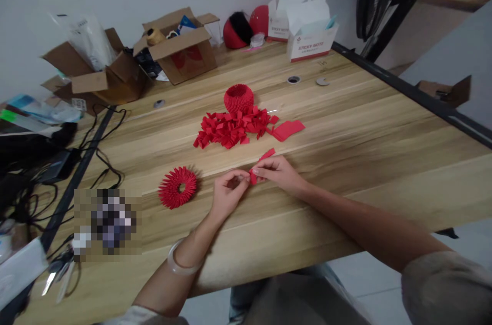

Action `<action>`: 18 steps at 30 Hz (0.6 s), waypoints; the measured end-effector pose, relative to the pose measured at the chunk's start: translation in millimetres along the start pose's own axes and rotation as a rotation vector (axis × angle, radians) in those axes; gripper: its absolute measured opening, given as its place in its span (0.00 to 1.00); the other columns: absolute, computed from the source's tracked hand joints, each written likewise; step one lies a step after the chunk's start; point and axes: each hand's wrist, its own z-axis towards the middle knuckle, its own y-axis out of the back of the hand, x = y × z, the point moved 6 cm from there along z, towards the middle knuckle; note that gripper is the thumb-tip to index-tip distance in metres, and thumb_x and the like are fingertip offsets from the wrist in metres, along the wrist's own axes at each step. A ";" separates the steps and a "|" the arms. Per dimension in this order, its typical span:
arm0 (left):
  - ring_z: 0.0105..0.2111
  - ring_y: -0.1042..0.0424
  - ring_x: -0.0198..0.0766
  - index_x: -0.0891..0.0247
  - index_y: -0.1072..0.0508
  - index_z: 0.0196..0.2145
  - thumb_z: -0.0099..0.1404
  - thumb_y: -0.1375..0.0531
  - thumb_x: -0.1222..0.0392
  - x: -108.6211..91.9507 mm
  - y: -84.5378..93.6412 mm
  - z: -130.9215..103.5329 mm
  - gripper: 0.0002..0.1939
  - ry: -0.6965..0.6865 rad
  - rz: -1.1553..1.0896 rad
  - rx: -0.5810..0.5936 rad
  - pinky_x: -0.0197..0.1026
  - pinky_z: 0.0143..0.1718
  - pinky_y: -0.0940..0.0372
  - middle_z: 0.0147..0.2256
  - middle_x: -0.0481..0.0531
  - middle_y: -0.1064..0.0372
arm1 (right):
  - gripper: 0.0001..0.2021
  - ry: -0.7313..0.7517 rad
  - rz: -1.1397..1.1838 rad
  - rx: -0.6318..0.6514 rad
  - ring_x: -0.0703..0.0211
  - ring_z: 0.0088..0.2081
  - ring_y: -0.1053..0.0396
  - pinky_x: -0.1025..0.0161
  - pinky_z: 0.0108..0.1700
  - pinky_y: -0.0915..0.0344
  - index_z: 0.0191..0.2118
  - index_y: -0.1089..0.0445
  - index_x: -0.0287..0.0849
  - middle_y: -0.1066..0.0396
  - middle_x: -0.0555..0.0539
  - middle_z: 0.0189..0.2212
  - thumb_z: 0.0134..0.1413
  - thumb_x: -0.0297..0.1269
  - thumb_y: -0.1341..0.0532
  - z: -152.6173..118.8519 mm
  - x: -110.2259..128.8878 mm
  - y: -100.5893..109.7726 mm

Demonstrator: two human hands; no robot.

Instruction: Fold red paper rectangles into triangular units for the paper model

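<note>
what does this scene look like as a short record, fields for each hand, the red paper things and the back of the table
left hand: fingertips at a small red paper piece; hand; pale bangle on the wrist
right hand: pinching the same piece; hand
spiky red disc: left of the hands, hole in its middle
loose red pieces: heaped beyond the hands
red bowl-like form: behind the heap
flat red paper: right of the heap
back of table: open cardboard boxes, white sticky note boxes
</note>
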 end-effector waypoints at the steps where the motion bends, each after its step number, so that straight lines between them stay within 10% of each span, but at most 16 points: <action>1: 0.24 0.33 0.32 0.66 0.25 0.26 0.52 0.36 0.63 -0.2 0.8 0.3 0.04 -0.005 0.001 -0.013 0.34 0.27 0.38 0.24 0.50 0.29 | 0.13 -0.001 0.003 -0.011 0.67 0.23 0.36 0.67 0.29 0.38 0.26 0.27 0.36 0.30 0.50 0.20 0.42 0.43 0.35 -0.1 -0.4 0.6; 18: 0.27 0.29 0.35 0.63 0.22 0.28 0.51 0.36 0.66 -2.0 4.3 -0.1 0.05 -0.092 0.012 -0.040 0.38 0.33 0.34 0.28 0.53 0.25 | 0.10 -0.178 0.314 0.100 0.69 0.23 0.37 0.68 0.27 0.43 0.24 0.27 0.37 0.31 0.52 0.19 0.36 0.40 0.32 3.1 -11.8 -4.8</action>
